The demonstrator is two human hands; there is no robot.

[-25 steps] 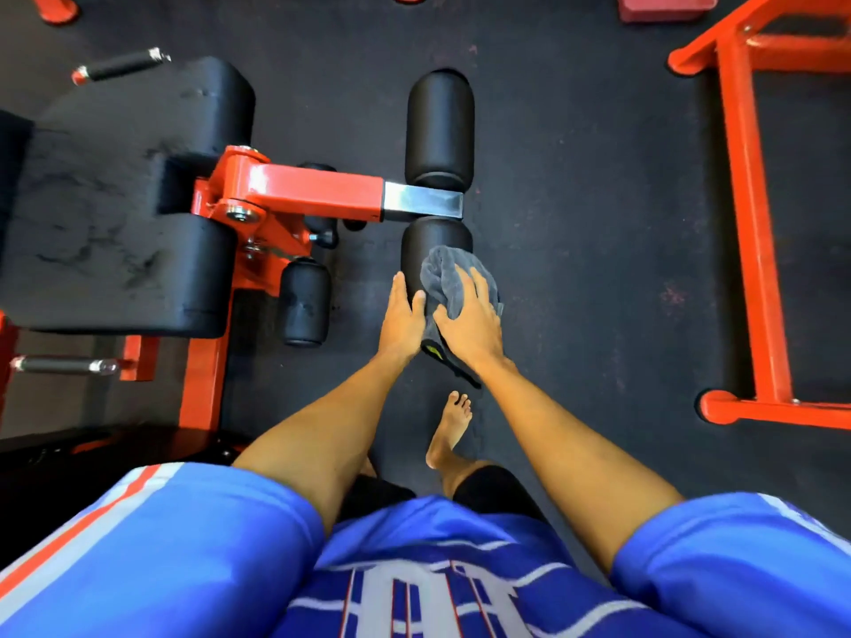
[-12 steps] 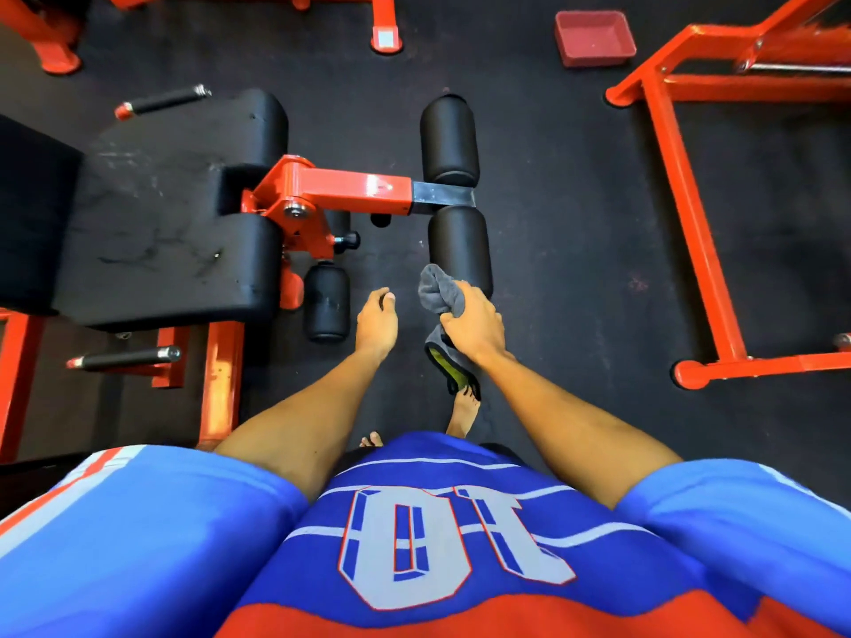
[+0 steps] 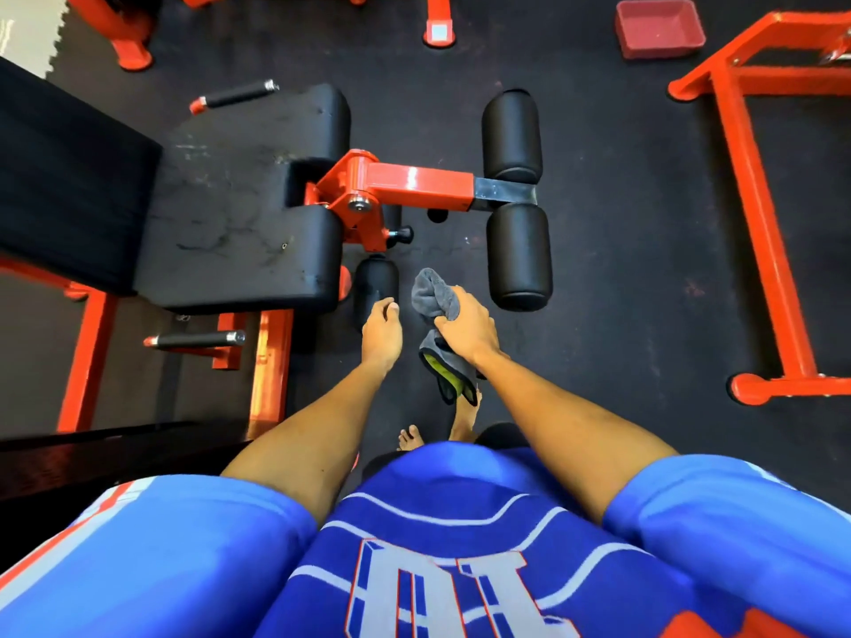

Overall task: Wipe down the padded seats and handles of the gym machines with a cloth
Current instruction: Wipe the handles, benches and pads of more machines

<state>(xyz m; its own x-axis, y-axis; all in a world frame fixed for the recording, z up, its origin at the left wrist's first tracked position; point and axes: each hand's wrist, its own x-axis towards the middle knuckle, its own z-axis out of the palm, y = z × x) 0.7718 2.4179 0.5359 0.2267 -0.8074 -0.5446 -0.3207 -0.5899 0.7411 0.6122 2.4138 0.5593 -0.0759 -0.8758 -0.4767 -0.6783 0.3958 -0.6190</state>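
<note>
Two hands out, low over the dark floor. Grips a bunched grey cloth (image 3: 435, 294) in the right hand (image 3: 467, 331), fingers curled round it, loose end hanging nearer. Holds the left hand (image 3: 381, 337) flat, fingers straight and together, carrying nothing, tips at the small roller pad (image 3: 375, 280); cannot tell whether touching. Just right of the cloth, apart from it, the near leg roller (image 3: 519, 255); beyond it the far leg roller (image 3: 511, 135), both on the red arm (image 3: 414, 184). Left, the scuffed seat pad (image 3: 239, 214), with a far handle (image 3: 235, 95) and a near handle (image 3: 195, 339). Far right, a red tray (image 3: 661, 27).
</note>
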